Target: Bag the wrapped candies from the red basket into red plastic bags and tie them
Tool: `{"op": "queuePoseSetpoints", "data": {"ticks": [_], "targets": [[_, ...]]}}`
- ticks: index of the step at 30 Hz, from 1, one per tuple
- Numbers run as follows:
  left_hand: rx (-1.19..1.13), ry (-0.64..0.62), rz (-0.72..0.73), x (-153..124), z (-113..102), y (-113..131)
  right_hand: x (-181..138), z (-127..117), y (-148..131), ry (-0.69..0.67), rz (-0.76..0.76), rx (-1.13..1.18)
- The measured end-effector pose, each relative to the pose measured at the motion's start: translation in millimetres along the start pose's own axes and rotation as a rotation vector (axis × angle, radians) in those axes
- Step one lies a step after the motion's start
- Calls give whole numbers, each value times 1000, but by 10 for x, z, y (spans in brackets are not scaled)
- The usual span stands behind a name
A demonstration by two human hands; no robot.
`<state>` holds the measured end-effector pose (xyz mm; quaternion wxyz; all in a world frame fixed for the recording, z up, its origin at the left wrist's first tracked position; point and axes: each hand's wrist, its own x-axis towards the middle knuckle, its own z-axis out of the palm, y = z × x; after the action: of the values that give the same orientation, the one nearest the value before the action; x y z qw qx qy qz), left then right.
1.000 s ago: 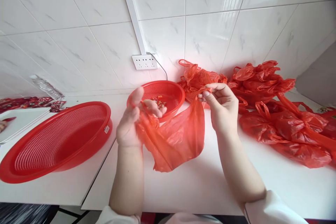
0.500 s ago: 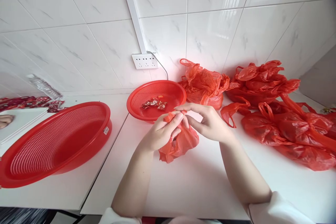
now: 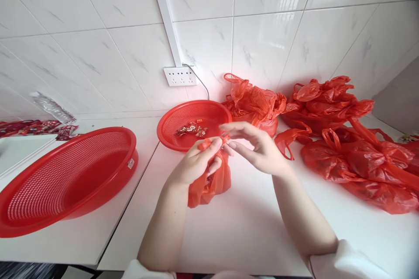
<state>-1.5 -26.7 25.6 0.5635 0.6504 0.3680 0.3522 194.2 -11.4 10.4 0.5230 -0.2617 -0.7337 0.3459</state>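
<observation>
A small red plastic bag (image 3: 214,183) hangs just over the white table in front of me, something wrapped showing faintly inside it. My left hand (image 3: 196,161) is closed around its gathered neck, with the thumb on top and a twist of red film standing out beside the thumb tip. My right hand (image 3: 258,148) is at the right of that twist, its thumb and forefinger spread apart. Whether its fingertips touch the film I cannot tell. Behind the hands a round red basket (image 3: 168,135) holds several small wrapped sweets (image 3: 193,129).
A larger red basket (image 3: 101,196) stands on the left table (image 3: 131,174). Red packets (image 3: 32,127), a clear plastic package (image 3: 52,107) and a white tray (image 3: 26,150) lie beyond it. Filled red bags (image 3: 330,161) pile up at the right. A socket strip (image 3: 180,76) is on the wall.
The bag has swung left and hangs more upright under my left hand. My right fingers have spread apart at its neck. The other person's hand at the far left has gone from view.
</observation>
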Motion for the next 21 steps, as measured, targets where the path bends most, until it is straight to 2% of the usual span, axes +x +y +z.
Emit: {"op": "queuePoseSetpoints", "data": {"ticks": [1,3,5,7,9,11,13,15,17,18,21], "targets": [[-4,-33,-14,7,24,-10,4,43,17,-24,-1,-19],[-18,-39,-24,22,43,-25,10,79,67,48,-17,-37],[-46,23,-12,42,20,-39,9,47,108,170,-31,-23],[-97,128,13,73,-30,-62,1,-27,109,190,-39,-12],[-165,229,36,110,-83,-93,-13,-108,69,30,-38,-44],[-179,266,66,132,-123,-116,-27,-170,12,-219,-28,-110],[-87,186,103,115,-139,-108,-34,-205,-28,-418,-25,-151],[92,25,132,51,-130,-67,-27,-211,-29,-484,-34,-153],[318,-71,139,-43,-104,-12,-10,-182,9,-402,-28,-126],[445,-67,142,-89,-91,11,1,-154,38,-325,-14,-97],[841,111,237,-173,-66,31,33,-28,139,-145,78,67]]}}
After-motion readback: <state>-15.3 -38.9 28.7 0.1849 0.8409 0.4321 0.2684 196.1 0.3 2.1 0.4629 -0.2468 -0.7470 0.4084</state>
